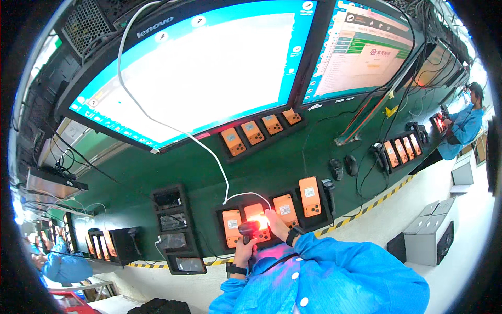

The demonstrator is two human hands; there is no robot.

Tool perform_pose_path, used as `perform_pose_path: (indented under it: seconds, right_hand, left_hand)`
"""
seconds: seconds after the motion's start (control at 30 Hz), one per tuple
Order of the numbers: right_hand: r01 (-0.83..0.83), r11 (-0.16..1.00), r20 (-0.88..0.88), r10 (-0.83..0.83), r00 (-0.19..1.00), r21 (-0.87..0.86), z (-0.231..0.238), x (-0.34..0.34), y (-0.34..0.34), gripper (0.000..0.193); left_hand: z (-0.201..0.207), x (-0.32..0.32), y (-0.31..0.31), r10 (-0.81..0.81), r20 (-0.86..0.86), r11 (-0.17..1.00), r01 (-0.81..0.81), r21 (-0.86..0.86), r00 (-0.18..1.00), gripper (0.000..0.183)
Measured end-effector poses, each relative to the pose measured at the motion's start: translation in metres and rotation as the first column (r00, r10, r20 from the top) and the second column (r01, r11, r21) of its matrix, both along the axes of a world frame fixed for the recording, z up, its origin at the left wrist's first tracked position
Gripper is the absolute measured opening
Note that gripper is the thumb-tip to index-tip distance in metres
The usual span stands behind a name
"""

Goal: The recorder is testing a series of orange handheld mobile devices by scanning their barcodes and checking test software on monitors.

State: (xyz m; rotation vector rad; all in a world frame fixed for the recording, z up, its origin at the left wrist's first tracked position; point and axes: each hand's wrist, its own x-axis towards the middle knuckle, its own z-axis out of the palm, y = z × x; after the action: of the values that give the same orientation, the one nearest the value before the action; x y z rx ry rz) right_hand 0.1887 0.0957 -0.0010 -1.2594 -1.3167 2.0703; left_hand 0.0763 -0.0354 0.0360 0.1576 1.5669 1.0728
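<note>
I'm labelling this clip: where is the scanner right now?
In the head view, the scanner is below centre, in the left hand, just left of the right hand and by the red-lit phone.

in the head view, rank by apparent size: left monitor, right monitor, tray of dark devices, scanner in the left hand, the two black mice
1. Left monitor
2. Right monitor
3. Dark-device tray
4. Handheld scanner
5. Left mouse and right mouse: they look alike, so unranked

The scanner hides part of the glare-washed orange phone beneath it.
</note>
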Motion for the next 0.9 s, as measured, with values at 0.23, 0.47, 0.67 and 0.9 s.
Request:
perform_pose_path:
  seconds: [0.23, 0.47, 0.67, 0.9]
  right_hand:
    - [0.13, 0.982, -0.04, -0.125, 0.991, 0.138, -0.001, -0.006, -0.001, 0.034]
    - [-0.221, 0.874, 0.179, 0.157, 0.971, 0.434, -0.024, -0.008, 0.006, 0.046]
    - [-0.129, 0.977, 0.119, 0.109, 0.987, 0.172, 0.0, -0.013, 0.009, 0.054]
    - [-0.121, 0.955, 0.379, 0.009, 0.925, 0.272, -0.014, -0.024, 0.007, 0.046]
  left_hand:
    - [-0.006, -0.005, -0.003, -0.015, 0.009, 1.0, 0.015, -0.026, 1.0, 0.012]
    - [0.007, -0.023, -0.004, -0.121, -0.084, 0.992, 0.117, -0.045, 0.989, 0.013]
    - [0.029, -0.061, -0.012, -0.176, 0.023, 0.983, 0.174, 0.062, 0.984, 0.019]
    - [-0.048, -0.129, -0.027, 0.201, -0.827, 0.955, -0.293, 0.046, 0.524, 0.044]
